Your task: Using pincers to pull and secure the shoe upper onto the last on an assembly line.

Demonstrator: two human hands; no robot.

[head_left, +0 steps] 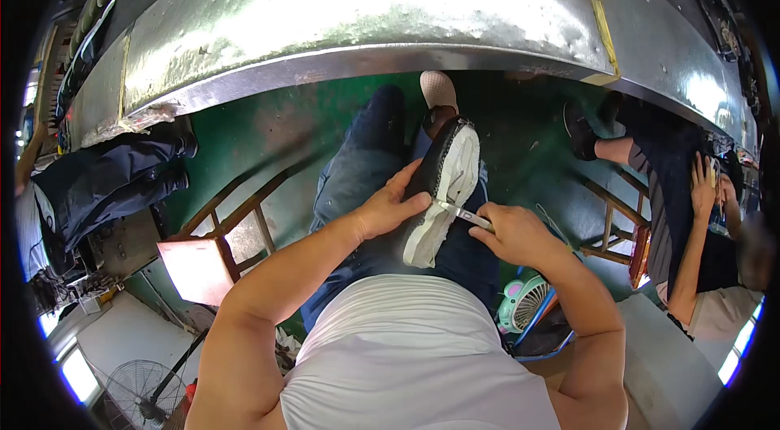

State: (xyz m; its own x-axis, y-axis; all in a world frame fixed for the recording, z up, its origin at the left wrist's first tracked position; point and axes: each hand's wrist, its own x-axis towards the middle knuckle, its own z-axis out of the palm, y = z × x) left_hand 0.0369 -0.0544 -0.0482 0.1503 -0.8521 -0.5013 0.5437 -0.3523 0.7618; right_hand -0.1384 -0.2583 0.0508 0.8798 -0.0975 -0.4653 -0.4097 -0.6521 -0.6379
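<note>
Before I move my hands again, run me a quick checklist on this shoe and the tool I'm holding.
1. Dark shoe with a thick white sole gripped by left hand: ok.
2. Slim silver metal tool gripped by right hand: ok.
3. Sole turned into view: ok.
4. Left hand's fingers well clear of the tool's tip: not ok, one looks very near it.
5. Tip's sharpness: cannot tell, too small to see.

Green floor, patchy, long metal-topped bench, white glare across it, wooden-legged stools I log left and right, bright pane at my feed's lower left.
</note>
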